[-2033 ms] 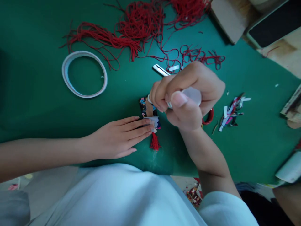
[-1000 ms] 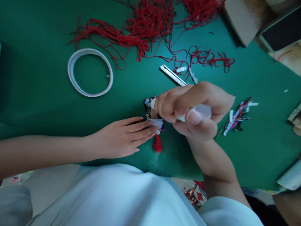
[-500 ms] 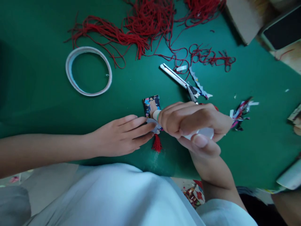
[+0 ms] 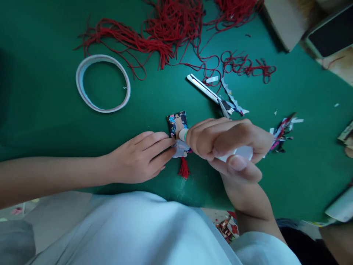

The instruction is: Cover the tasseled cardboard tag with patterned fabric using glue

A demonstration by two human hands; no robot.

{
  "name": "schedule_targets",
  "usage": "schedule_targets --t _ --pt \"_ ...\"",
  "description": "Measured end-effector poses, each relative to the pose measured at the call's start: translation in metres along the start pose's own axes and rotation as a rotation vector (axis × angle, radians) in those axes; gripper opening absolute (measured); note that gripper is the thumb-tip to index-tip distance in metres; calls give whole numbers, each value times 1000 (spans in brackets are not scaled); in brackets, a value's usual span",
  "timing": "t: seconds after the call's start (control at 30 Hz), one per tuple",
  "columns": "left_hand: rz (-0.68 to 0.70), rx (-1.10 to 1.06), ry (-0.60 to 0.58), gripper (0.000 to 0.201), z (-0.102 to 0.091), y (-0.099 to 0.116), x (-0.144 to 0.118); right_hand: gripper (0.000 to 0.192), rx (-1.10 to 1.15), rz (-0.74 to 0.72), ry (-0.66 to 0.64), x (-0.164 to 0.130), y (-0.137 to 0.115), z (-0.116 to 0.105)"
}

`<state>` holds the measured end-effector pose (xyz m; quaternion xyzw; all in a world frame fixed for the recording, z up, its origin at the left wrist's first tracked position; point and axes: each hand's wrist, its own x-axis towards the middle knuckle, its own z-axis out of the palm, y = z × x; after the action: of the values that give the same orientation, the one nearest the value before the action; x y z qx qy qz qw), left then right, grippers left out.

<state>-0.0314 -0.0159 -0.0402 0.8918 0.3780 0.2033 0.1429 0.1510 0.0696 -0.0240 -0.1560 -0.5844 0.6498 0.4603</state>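
Observation:
A small floral fabric piece [image 4: 172,126] with a bare brown patch lies flat before me. Its lower part is a pale flap [image 4: 182,148], and a red tassel [image 4: 184,168] hangs off the bottom edge. My left hand [image 4: 143,156] rests on the table with fingers stretched out, the tips at the piece's left edge. Wrapped round a white glue bottle [image 4: 242,151], my right hand [image 4: 230,141] tips it down and to the left. The bottle's pale nozzle [image 4: 182,134] with a green band is over the brown patch; whether it touches I cannot tell. Most of the bottle is hidden by fingers.
A roll of tape [image 4: 79,81] lies at left. Red cords [image 4: 173,25] heap along the back. A metal cutter [image 4: 204,88], scissors [image 4: 224,109] partly hidden by my right hand, and scraps [image 4: 282,134] lie at right. A cardboard box [image 4: 286,25] stands back right.
My left hand has drawn back slightly to the left, uncovering more of the pale flap. My right hand with the glue bottle has barely shifted.

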Motion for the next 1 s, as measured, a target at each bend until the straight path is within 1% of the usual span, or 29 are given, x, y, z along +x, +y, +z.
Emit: schedule_targets --t 0.1,0.2,0.33,0.4,0.47,0.6,0.7,0.77,0.87,0.93,1.0 --pt "47 -42 7 35 1 -1 -1 21 10 6 2 1 -1 0" --pt "77 -30 12 34 2 -2 -2 22 -23 -3 -17 1 -1 -1" --pt "122 94 35 33 -1 -2 -3 22 -49 -35 -59 0 4 -2" --pt "144 166 27 32 -3 -2 -2 23 -59 -59 -68 -1 5 -3" --pt "167 209 -13 29 -4 -2 -2 24 -85 -79 -59 -2 5 -3" --pt "148 212 -81 25 -7 0 -2 25 -119 -93 -50 -4 6 -1" --pt "118 228 -116 27 -9 1 -3 23 -83 -106 -57 -4 12 3" --pt "97 244 -116 29 -9 2 -5 23 -55 -125 -61 -4 16 5" --pt "76 261 -120 33 -9 3 -6 21 -21 -117 -32 -1 16 6" --pt "74 271 -142 38 -10 3 -6 19 -10 -65 25 1 9 6" --pt "84 275 -153 41 -10 2 -6 23 -29 30 113 3 1 7"
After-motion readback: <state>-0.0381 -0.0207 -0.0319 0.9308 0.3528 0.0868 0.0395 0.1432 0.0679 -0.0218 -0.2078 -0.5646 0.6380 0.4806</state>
